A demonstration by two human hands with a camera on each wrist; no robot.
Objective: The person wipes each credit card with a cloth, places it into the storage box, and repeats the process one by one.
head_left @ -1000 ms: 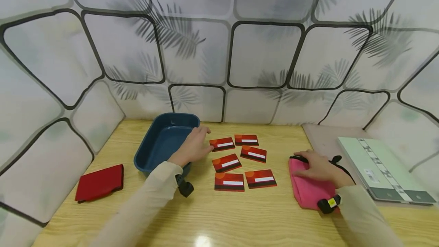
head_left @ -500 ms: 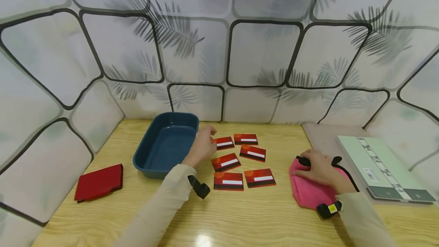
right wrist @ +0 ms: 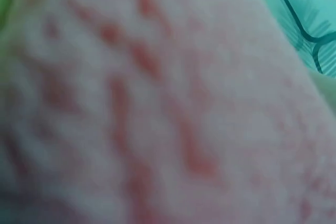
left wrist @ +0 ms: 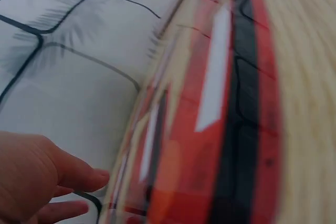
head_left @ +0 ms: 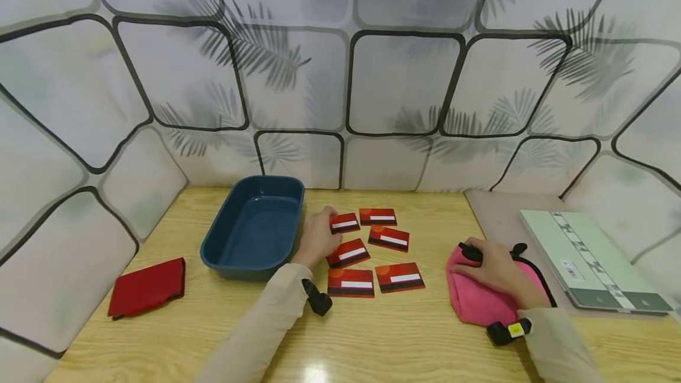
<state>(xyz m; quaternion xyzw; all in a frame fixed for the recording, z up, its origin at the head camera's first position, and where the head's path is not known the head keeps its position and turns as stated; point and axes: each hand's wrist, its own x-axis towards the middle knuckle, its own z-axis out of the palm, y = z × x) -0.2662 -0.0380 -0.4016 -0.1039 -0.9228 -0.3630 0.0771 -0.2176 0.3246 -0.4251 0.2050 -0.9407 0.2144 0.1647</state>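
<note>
Several red bank-type cards (head_left: 400, 277) with white strips and dark bands lie flat on the wooden table. My left hand (head_left: 317, 238) reaches over the left edge of the far-left card (head_left: 346, 223), thumb and fingers apart. In the left wrist view, that hand (left wrist: 31, 177) is beside the cards, its fingertips partly out of sight. On the right, my right hand (head_left: 497, 268) grips the black-zipped edge of a soft pink pouch (head_left: 473, 300), thumb on the near side. The pouch's blurred pink fabric (right wrist: 173, 103) fills most of the right wrist view.
A deep blue plastic bin (head_left: 255, 232) stands just left of my left hand. Farther left lies a red wallet (head_left: 149, 287). To the right of the pouch, a pale green folder-like box (head_left: 580, 253) lies on a grey sheet (head_left: 484, 205). Patterned cloth walls (head_left: 393, 158) enclose the table.
My left hand has moved from above the bin's right edge to the far-left card. My right hand has gathered the pouch's zipped edge between its fingers.
</note>
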